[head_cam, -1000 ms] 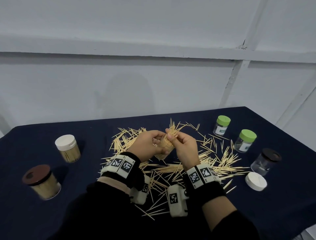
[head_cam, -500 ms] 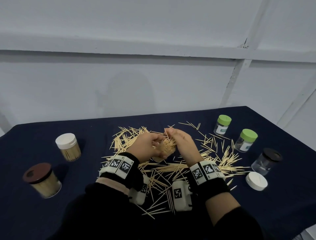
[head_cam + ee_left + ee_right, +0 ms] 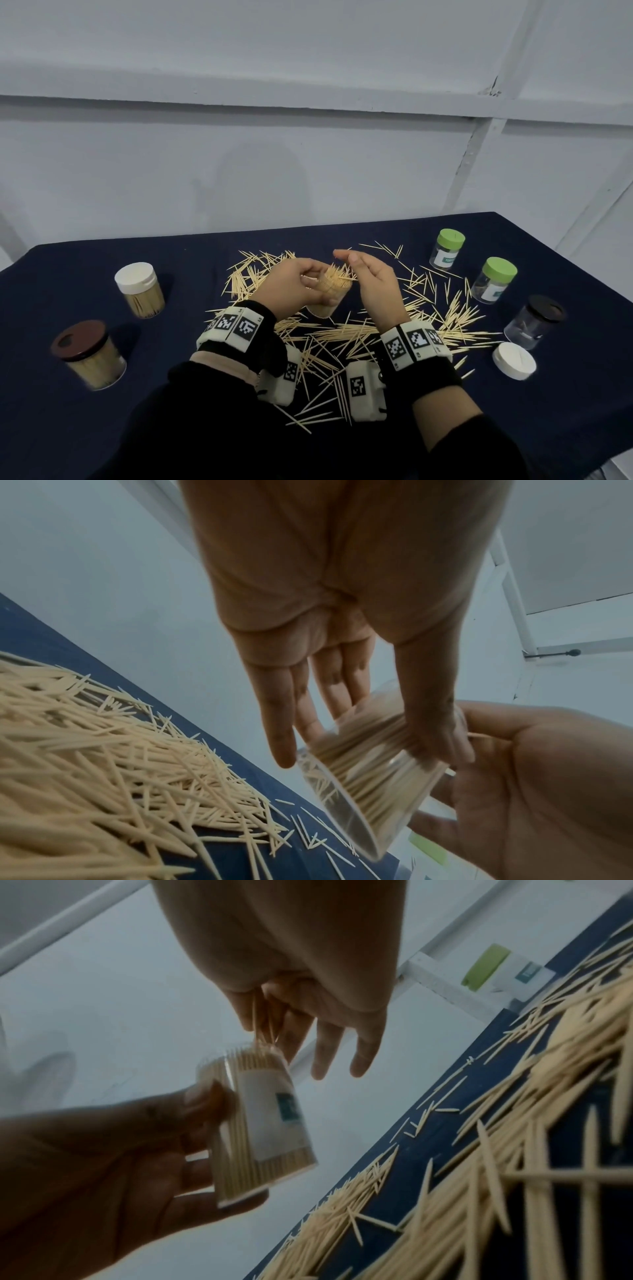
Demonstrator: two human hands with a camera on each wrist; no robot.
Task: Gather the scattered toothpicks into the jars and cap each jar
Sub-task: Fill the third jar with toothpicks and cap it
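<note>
Table: the dark blue cloth table fills the lower half of the head view.
Loose sticks: the pile of thin pale wooden toothpicks lies spread in the middle, below and around both hands. Many are not in jars yet.
Left hand: the left hand holds the small clear plastic jar in the air at the middle. Its fingers and thumb curl around the jar.
Right hand: the right hand is just right of the jar top. Its thumb and first fingers pinch a few sticks at the jar mouth; the other fingers are spread.
Change: half a second ago the right hand lay low over the jar mouth. Now it is lifted, and the jar looks packed.
Meaning: this jar seems almost ready for its cap.
Cap: the round white plastic lid lies loose at the lower right.
</note>
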